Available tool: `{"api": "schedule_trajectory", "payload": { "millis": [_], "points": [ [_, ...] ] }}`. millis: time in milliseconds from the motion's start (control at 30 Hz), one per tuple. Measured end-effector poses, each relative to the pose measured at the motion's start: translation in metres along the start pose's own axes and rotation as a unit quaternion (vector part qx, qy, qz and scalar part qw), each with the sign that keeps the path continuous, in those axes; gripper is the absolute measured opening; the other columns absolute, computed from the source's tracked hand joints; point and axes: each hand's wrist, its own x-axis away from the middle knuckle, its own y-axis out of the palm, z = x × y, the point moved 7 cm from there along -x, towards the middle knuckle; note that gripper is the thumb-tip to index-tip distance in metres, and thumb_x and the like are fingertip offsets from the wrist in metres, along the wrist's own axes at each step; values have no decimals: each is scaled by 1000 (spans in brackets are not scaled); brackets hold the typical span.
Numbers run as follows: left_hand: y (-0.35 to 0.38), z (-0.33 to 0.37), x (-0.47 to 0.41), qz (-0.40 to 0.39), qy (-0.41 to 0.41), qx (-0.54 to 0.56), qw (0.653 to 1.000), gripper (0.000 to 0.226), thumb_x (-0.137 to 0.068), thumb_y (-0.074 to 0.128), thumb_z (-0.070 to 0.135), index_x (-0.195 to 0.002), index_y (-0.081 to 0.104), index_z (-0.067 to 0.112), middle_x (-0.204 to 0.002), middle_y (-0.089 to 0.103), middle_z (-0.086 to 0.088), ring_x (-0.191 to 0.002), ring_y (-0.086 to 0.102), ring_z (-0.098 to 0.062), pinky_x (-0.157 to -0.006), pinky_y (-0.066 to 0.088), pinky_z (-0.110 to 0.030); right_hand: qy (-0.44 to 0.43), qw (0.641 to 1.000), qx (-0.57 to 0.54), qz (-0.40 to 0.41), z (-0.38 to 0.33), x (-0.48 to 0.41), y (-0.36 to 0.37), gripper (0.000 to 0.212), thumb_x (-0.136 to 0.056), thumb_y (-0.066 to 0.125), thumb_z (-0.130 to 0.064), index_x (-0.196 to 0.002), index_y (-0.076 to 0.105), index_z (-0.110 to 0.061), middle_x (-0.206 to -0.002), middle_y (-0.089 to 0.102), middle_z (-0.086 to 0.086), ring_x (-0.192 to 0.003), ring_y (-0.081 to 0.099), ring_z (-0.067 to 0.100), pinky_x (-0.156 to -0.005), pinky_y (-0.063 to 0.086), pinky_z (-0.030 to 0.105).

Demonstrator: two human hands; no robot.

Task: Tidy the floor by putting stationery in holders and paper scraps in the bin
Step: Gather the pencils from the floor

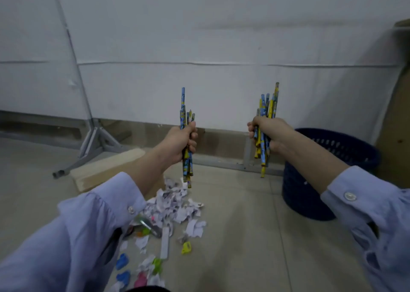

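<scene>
past the sleeves [99,214], the left hand [180,143] and right hand [269,134] each fist an uneven, upright bunch of pencils [266,107] above the floor [244,236], where a loosely caught one could slide out among the scraps [175,205] or into the nearby bin [346,149]; no holder shows.

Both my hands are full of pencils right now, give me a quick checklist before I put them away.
1. Left hand grips the left pencil bundle securely: ok.
2. Right hand grips the right pencil bundle securely: ok, though its ends hang unevenly.
3. Pencil holder in sight: not ok, none shows in this view.
4. Bin upright beside the right arm: ok.
5. Room left in the bin: cannot tell, its inside is hidden.
6. Paper scraps off the floor: not ok, a heap lies below the left hand.
</scene>
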Motion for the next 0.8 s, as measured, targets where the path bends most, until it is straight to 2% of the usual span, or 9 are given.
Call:
{"api": "schedule_trajectory", "payload": {
  "millis": [133,333,500,567,667,800],
  "points": [
    [52,29,2,-20,18,14,1000,26,-99,44,27,-77,46,14,-59,42,4,-33,33,-3,-33,32,-14,-22,999,-21,32,-35,20,-38,17,-92,48,-6,-78,56,-5,-62,56,5,-36,54,12,-37,42,18],
    [132,78,9,-77,46,48,995,28,-100,44,25,-75,45,14,-62,40,3,-33,33,-3,-34,32,-13,-62,993,-47,86,-92,48,-93,17,-93,47,-5,-78,55,-4,-66,55,7,-50,55,17,-39,45,22],
    [190,109,17,-123,55,86,987,28,-100,43,23,-74,44,13,-61,39,3,-32,34,-3,-34,34,-14,-92,983,-55,147,-140,75,-139,20,-93,47,-7,-75,54,-5,-64,55,7,-41,55,15,-40,45,22],
    [213,119,21,-141,54,97,984,28,-100,43,23,-74,44,13,-62,39,2,-32,33,-4,-34,34,-14,-112,977,-61,173,-160,90,-158,20,-94,47,-7,-75,53,-5,-66,54,7,-43,55,16,-41,46,24],
    [247,137,29,-176,59,101,977,27,-100,43,22,-75,43,13,-62,38,2,-31,33,-4,-34,34,-14,-147,963,-72,215,-189,114,-180,16,-96,47,-8,-83,54,-3,-68,53,7,-49,52,17,-44,46,27],
    [287,164,39,-215,78,114,967,26,-100,42,20,-75,43,12,-63,38,1,-30,34,-4,-34,34,-13,-190,946,-46,258,-225,142,-206,6,-94,48,-5,-98,52,-4,-69,53,9,-49,52,19,-35,42,18]
  ]
}}
